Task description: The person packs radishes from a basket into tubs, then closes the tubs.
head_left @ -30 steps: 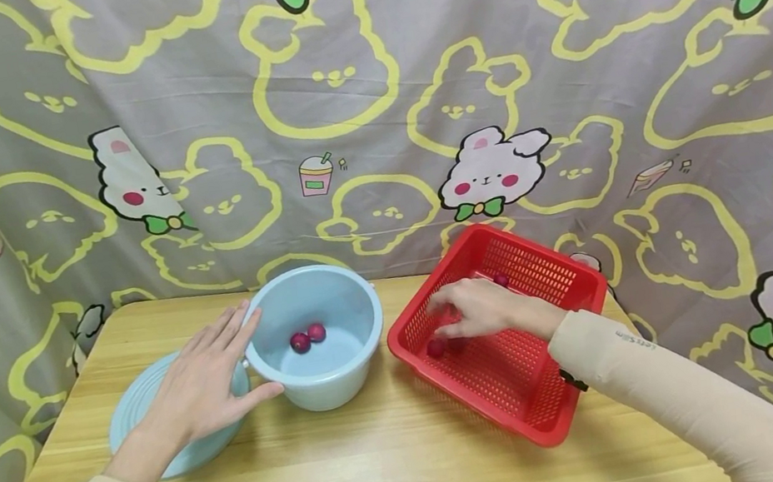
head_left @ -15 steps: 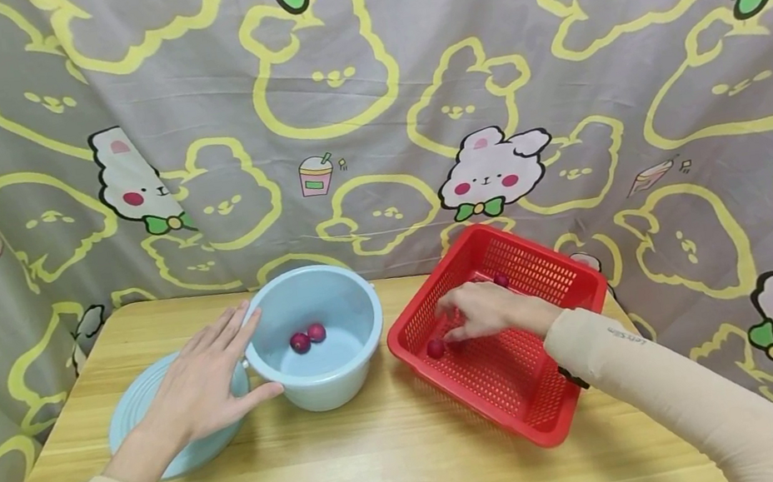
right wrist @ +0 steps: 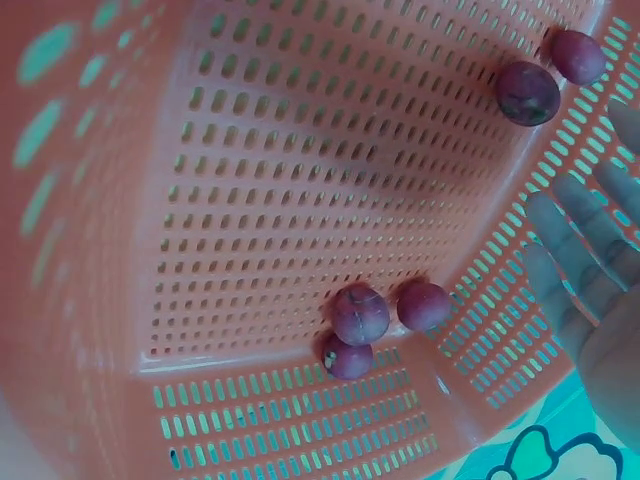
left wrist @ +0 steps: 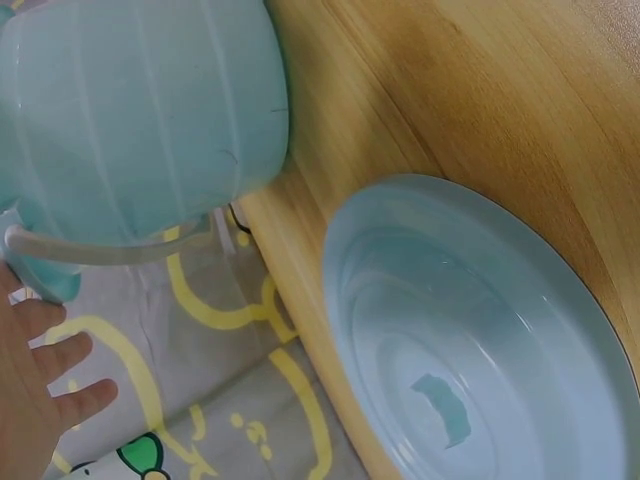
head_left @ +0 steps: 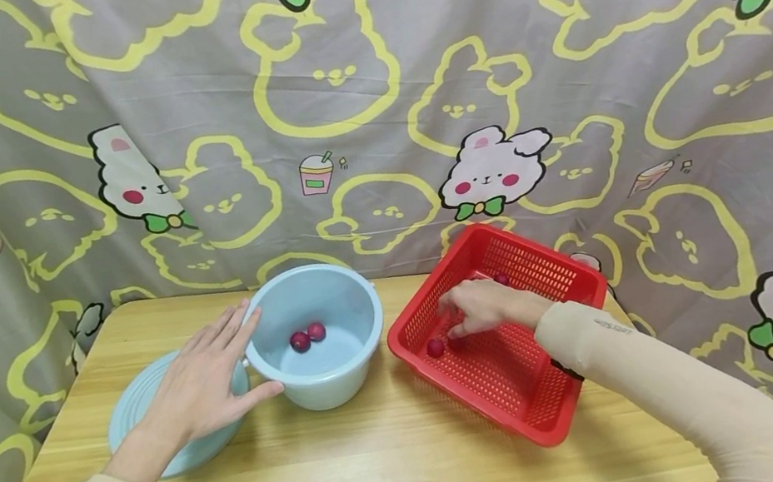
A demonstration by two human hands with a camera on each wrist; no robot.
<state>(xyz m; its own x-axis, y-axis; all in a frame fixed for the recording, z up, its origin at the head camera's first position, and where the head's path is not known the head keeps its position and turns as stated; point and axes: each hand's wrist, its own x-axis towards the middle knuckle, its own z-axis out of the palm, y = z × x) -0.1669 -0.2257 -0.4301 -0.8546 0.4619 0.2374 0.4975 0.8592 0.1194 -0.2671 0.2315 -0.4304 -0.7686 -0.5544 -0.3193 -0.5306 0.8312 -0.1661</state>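
My left hand [head_left: 207,379] has its fingers straight against the left rim of a pale blue bucket [head_left: 330,389], holding nothing. Two round dark-red radishes [head_left: 300,342] lie at the bottom of the bucket. My right hand [head_left: 476,307] reaches down into a red perforated basket [head_left: 520,414], its fingers spread and pointing downward. In the right wrist view several radishes [right wrist: 360,315] lie on the basket floor, apart from the fingers [right wrist: 565,270], with nothing in the grasp. One radish [head_left: 435,348] shows just left of the thumb in the head view.
A round pale blue lid [head_left: 132,408] lies on the wooden table [head_left: 364,480] under the left forearm. Its inner side faces the left wrist camera. The bucket's handle [left wrist: 110,250] hangs by its side. A patterned grey curtain [head_left: 371,142] stands right behind the table.
My right hand shifts slightly within the basket, away from its left wall, uncovering the radish near the thumb. The left hand and bucket stay put.
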